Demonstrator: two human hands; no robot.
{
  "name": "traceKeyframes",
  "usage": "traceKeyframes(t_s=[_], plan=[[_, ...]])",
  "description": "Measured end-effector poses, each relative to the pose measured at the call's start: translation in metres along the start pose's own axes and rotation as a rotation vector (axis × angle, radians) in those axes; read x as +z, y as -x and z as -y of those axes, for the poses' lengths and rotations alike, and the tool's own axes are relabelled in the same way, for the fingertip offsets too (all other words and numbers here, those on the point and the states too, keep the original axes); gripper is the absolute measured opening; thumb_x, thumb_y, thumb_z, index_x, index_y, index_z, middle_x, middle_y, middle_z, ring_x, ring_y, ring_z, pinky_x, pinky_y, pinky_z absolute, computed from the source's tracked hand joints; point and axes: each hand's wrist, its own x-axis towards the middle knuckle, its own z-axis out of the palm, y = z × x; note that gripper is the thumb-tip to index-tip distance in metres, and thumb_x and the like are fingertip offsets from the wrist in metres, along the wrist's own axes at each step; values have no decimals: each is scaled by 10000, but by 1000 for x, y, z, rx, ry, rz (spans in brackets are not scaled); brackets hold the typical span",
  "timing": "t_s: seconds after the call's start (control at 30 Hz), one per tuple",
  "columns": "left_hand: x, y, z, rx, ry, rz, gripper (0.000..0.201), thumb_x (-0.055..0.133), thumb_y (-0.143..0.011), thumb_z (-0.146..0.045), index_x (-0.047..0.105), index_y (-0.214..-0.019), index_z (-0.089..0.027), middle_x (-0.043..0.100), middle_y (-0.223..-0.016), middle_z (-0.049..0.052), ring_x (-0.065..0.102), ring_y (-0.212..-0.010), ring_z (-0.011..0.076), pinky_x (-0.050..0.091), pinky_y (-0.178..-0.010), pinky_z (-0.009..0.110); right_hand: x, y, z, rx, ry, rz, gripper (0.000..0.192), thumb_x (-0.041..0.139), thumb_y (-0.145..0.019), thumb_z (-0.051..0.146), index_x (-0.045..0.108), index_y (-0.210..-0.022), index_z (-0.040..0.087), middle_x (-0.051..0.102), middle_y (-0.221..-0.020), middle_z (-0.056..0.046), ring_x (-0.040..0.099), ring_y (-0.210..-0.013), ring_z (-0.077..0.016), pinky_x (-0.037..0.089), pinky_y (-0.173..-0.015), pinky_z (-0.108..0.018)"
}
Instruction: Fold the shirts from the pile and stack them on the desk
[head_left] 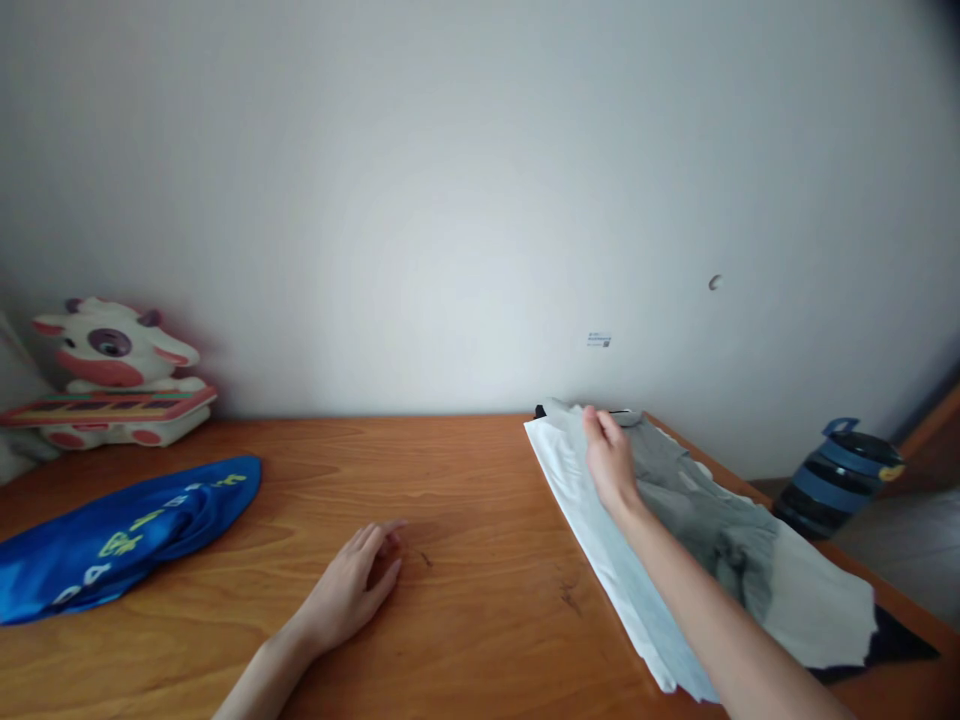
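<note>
My left hand (356,580) rests on the wooden table with its thumb apart from its slightly curled fingers, holding nothing. At the right, my right hand (609,460) is closed at the far end of a grey garment (664,465), its fingers pinching the cloth near the wall. That garment lies crumpled over a stack of clothes, with a white cloth (559,465) showing along the left side and a dark piece (896,640) sticking out at the near right. My right forearm hides part of the stack.
A blue cloth bag or garment (172,525) with printed characters lies at the left of the table (450,470). Behind it stands a cow-shaped toy keyboard (120,375). A dark bottle with blue bands (836,480) is beyond the right edge. A white wall (420,200) borders the back.
</note>
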Motion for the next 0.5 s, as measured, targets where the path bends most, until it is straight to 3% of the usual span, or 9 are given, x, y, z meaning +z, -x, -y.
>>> traceKeyframes(t_s=[0.03,0.13,0.27,0.33,0.4,0.5], plan=[[-1,1,-1,-15,26,-4,403,563,-954,-354,548,-1344,-254,709,-1088,69,698,-981,222,586,-935,374,9,8,20,-19,-85,17,558,316,-877,784,352,-672,266,391,-625,49,367,-630,-147,343,-607,-285],[-5,1,-5,-102,174,0,565,589,-948,-468,458,-1458,-264,678,-1246,91,685,-1056,232,569,-977,403,21,29,81,54,-626,185,545,586,-816,739,369,-680,257,350,-629,71,332,-605,-124,335,-575,-264],[-10,-5,-12,-316,565,-40,716,509,-950,-631,362,-1544,-258,548,-1478,148,640,-1194,285,493,-1079,478,18,39,135,137,-918,301,496,650,-826,686,431,-733,252,402,-641,73,392,-601,-122,368,-585,-255],[-13,-10,-15,-437,816,-110,832,420,-941,-720,245,-1600,-242,502,-1525,176,596,-1277,332,478,-1088,510,21,34,133,162,-930,280,523,654,-813,708,411,-719,254,365,-632,82,375,-590,-118,365,-581,-254],[-16,-13,-15,-509,983,-186,889,341,-930,-769,173,-1623,-239,481,-1549,172,529,-1361,359,459,-1106,522,29,28,110,152,-833,207,584,637,-780,769,374,-685,256,310,-618,90,338,-583,-116,355,-579,-255],[-24,-11,-10,-455,895,-216,843,361,-924,-765,348,-1569,-222,448,-1586,137,389,-1473,353,318,-1216,503,46,29,51,113,-555,132,631,575,-735,857,389,-655,259,328,-614,86,340,-611,-128,362,-609,-267]])
